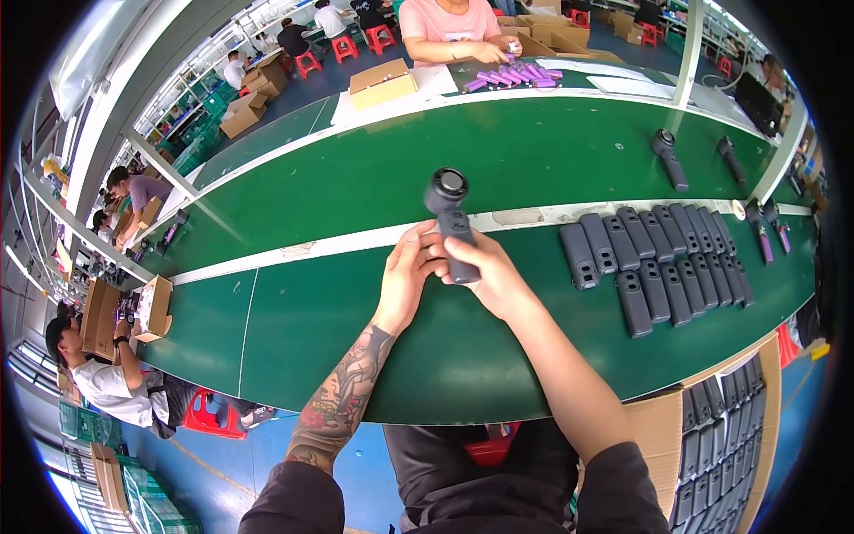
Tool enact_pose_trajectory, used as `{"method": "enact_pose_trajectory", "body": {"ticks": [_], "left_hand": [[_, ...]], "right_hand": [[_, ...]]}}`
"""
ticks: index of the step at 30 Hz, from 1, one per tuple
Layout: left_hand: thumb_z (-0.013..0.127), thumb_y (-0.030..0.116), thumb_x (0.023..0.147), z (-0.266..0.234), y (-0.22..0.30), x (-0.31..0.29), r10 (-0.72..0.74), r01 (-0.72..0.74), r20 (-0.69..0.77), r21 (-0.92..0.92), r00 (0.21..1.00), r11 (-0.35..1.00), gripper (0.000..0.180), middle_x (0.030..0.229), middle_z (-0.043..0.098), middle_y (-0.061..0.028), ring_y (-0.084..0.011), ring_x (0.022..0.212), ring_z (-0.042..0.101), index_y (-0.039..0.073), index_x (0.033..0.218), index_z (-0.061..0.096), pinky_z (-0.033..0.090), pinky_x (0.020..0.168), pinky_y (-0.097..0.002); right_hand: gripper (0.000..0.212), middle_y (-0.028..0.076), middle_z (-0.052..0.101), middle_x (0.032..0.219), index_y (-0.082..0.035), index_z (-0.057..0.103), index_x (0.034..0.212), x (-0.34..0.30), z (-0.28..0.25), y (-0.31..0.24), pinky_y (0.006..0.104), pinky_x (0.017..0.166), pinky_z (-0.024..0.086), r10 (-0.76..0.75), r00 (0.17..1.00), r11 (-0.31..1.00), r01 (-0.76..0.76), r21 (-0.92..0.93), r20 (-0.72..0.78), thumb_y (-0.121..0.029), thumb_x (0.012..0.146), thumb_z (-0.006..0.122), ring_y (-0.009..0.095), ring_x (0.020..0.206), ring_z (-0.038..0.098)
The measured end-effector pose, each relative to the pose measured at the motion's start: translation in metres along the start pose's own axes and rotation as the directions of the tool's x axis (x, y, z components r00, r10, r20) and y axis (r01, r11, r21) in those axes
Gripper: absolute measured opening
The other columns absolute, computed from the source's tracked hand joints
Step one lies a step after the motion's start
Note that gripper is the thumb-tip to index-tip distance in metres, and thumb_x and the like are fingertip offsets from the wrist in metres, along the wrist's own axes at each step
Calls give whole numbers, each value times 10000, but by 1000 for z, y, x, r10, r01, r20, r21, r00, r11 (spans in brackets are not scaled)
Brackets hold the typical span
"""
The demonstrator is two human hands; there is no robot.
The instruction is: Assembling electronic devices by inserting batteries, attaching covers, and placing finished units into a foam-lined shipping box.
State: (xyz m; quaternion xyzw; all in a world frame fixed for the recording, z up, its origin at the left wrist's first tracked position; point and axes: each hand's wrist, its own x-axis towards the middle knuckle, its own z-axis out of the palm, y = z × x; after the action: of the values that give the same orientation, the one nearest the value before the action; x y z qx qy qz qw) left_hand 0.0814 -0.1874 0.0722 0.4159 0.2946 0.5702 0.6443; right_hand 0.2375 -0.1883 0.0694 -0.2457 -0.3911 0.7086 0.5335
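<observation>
A dark grey handheld fan (456, 230) with a round head is held upright in front of me, over the near edge of the far green strip. Its handle lies in my right hand (485, 269), the thumb across the front and the fingers behind. My left hand (411, 271) closes on the handle's left side with bent fingers; its fingertips are partly hidden. To the right, several dark grey handle casings (633, 298) lie in two rows on the green worktable (311, 334).
Two more fans (670, 160) lie on the far green strip, and two with purple cells showing (763, 233) are at the right. An open carton (769, 418) of casings stands low on the right. Across the table, a person in pink (449, 36) handles purple cells (507, 76).
</observation>
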Motion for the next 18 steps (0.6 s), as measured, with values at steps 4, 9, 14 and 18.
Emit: {"method": "enact_pose_trajectory", "body": {"ticks": [4,9,14,18], "left_hand": [[388,281,1100,-6,-17,-6,20,-24,35,142,999,990,415,1214,592,-131,-176,951,609,-27,1359,490,500,878,-298],[427,239,1093,1,-14,-4,25,-47,81,289,996,956,360,1176,601,-124,-170,903,602,-17,1321,537,514,834,-294],[416,229,1093,-1,-13,-5,27,-36,28,365,999,930,356,1206,590,-124,-168,916,601,-26,1305,545,510,845,-298],[422,221,1086,-8,-8,0,15,-26,30,404,999,914,341,1193,585,-121,-175,901,596,-17,1293,552,514,827,-302]], "right_hand": [[308,129,680,1041,39,560,1177,-7,-25,-8,274,645,506,98,995,924,-99,370,20,-183,976,632,179,772,652],[292,125,679,1033,26,567,1148,-2,-18,-17,265,632,483,85,996,918,-89,386,27,-201,976,635,167,742,636],[263,157,666,1112,42,558,1149,9,-35,-10,265,713,502,82,997,987,-80,136,-8,-145,969,601,197,882,664],[293,190,644,1180,64,543,1203,30,-44,9,284,804,513,-304,829,937,171,-304,-470,-79,950,572,222,1023,649]]}}
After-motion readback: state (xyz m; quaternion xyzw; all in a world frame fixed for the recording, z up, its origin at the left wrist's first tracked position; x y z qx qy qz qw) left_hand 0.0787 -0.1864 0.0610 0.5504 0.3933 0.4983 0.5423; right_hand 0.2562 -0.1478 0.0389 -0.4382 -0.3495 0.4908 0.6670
